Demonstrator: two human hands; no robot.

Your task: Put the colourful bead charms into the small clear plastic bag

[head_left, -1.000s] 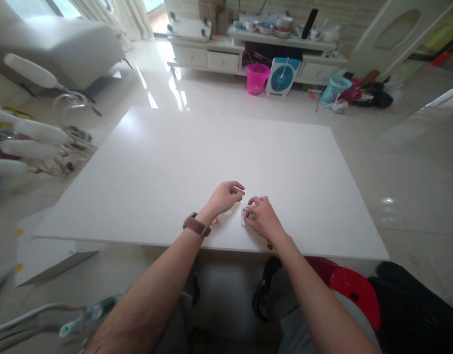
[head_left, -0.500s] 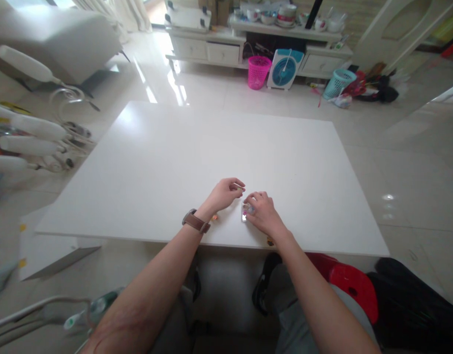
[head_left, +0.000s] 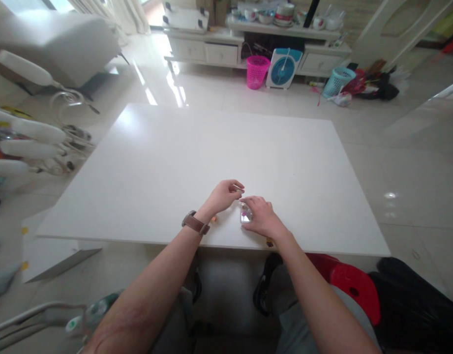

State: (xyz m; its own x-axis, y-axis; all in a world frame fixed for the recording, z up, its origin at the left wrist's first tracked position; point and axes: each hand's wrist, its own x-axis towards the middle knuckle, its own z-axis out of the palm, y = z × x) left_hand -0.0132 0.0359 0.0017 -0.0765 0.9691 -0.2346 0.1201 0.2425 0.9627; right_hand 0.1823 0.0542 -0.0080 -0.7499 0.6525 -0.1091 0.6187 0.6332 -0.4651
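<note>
My left hand (head_left: 226,192), with a brown-strapped watch (head_left: 195,222) on the wrist, is closed in a pinch above the white table (head_left: 167,167). A small pale bit shows at its fingertips, too small to name. My right hand (head_left: 262,215) is curled round a small clear box (head_left: 246,217) near the table's front edge, thumb and fingers at its ends. Something pink shows in the box. By my left wrist lies a small orange item (head_left: 214,219), partly hidden. A small yellow and dark item (head_left: 269,242) lies under my right wrist at the edge.
Past the table stand a pink basket (head_left: 257,73), a blue and white fan (head_left: 284,69) and a light-blue basket (head_left: 338,82), before a low cabinet (head_left: 222,53) holding dishes. A red stool (head_left: 355,290) stands at my right, white-padded equipment (head_left: 34,147) at the left.
My right hand has shifted slightly, its thumb and fingers now spread further along the clear box, uncovering more of it. My left hand stays pinched in nearly the same place.
</note>
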